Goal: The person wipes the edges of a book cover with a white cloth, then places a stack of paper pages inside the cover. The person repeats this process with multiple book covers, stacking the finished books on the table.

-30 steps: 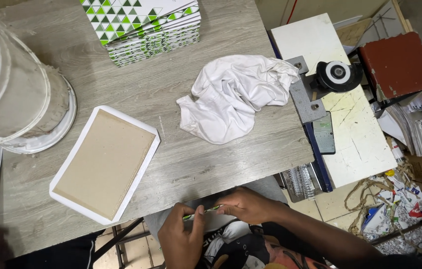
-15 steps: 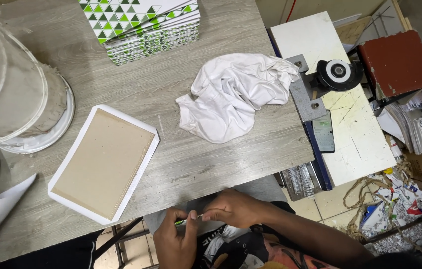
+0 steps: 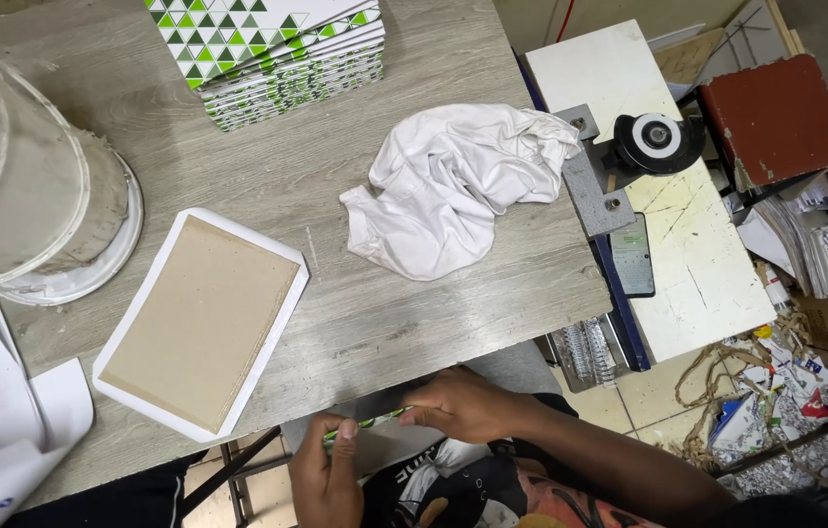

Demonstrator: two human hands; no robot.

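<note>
I see my left hand (image 3: 328,476) and right hand (image 3: 463,403) each pinched on 1 end of a thin green-patterned strip (image 3: 367,424), its long axis running left-low to right-high just below the grey wood-grain tabletop (image 3: 404,313) edge. Beyond lie a white-bordered brown board (image 3: 201,324) and crumpled white cloth (image 3: 453,181).
</note>
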